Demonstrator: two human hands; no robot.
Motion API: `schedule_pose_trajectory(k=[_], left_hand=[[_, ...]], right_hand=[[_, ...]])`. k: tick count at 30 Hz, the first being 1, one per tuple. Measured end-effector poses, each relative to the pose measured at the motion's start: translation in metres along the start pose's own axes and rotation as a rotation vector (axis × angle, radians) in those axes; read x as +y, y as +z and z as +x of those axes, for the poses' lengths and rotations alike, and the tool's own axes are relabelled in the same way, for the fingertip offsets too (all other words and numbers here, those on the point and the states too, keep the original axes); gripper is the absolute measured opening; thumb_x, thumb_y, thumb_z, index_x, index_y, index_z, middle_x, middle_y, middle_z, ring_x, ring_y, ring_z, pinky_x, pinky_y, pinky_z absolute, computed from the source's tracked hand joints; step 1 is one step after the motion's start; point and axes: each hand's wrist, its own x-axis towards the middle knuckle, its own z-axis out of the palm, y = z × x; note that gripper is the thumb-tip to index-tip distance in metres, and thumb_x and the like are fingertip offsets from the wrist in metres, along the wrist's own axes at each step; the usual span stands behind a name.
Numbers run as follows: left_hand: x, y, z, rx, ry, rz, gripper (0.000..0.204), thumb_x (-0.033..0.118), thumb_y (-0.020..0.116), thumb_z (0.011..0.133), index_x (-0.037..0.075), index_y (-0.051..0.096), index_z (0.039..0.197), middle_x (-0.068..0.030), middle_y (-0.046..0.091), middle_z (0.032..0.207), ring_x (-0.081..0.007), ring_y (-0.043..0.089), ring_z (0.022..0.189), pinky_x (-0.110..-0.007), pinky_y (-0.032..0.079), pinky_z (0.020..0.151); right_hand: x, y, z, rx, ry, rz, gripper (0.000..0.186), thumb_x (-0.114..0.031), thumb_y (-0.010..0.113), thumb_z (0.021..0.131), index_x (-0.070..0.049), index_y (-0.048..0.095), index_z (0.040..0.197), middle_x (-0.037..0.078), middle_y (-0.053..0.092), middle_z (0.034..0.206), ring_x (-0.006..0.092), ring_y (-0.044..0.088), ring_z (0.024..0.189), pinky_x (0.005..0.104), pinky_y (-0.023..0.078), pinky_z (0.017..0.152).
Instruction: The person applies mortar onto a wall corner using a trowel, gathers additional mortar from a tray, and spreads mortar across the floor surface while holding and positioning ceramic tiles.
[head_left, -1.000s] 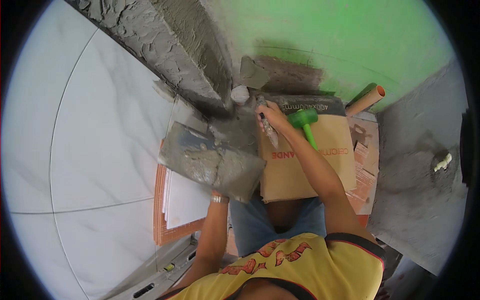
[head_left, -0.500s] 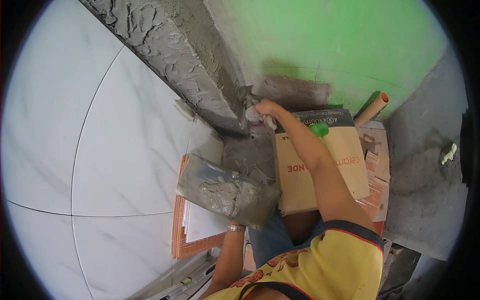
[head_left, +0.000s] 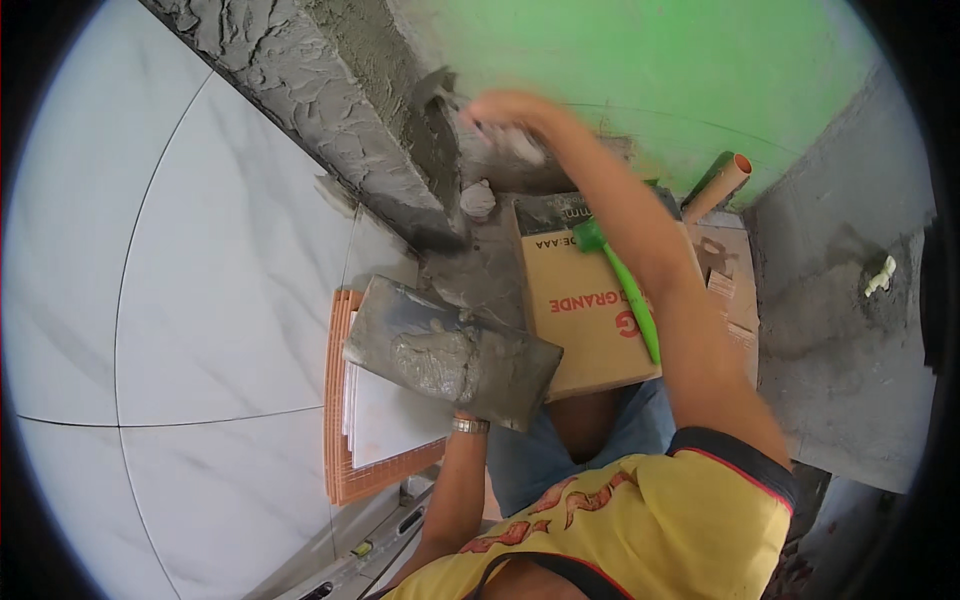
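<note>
My right hand [head_left: 512, 112], smeared by motion, is closed around a trowel [head_left: 434, 90]. The small blade touches the side of the rough, mortar-covered ledge [head_left: 345, 100], beside the green wall. Low in front of me a flat grey mortar board [head_left: 395, 320] is held up on my left hand [head_left: 464, 415], whose fingers are hidden beneath it. A heap of wet mortar [head_left: 435, 365] lies on the board. At the foot of the ledge rests a pale, crumpled lump [head_left: 478, 200], its kind unclear.
A cardboard tile box [head_left: 570, 345] carries a green mallet [head_left: 625, 285] under my right forearm. Orange-backed tiles [head_left: 340, 400] lean by large white marbled tiles [head_left: 230, 300]. An orange pipe [head_left: 718, 188] sticks up near the green wall [head_left: 650, 70]. A spirit level [head_left: 380, 550] lies lower left.
My right hand and trowel have moved up along the ledge from its lower end, uncovering the pale lump and more of the mallet. The board stays nearly in place; the whole view shifts slightly.
</note>
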Motion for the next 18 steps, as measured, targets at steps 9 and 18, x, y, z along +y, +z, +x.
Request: schedule_pose_trajectory(k=[9, 18], left_hand=[[-0.039, 0.014, 0.036, -0.092, -0.126, -0.029, 0.059, 0.047, 0.034, 0.105, 0.014, 0.031, 0.154, -0.007, 0.038, 0.155, -0.0264, 0.038, 0.139, -0.046, 0.029, 0.117], [0.007, -0.001, -0.018, -0.033, 0.106, 0.088, 0.058, 0.046, 0.033, 0.105, 0.014, 0.031, 0.154, -0.0063, 0.04, 0.154, -0.0251, 0.039, 0.138, -0.046, 0.029, 0.117]], right_hand=[[0.281, 0.021, 0.093, 0.175, 0.2, 0.075, 0.025, -0.021, 0.061, 0.081, 0.002, 0.071, 0.081, 0.015, 0.07, 0.075, 0.0278, 0.066, 0.069, 0.0419, 0.05, 0.063], [0.02, 0.066, 0.057, -0.098, -0.128, -0.4, 0.032, -0.03, 0.056, 0.085, -0.003, 0.072, 0.084, 0.014, 0.07, 0.076, 0.0278, 0.065, 0.07, 0.0424, 0.052, 0.067]])
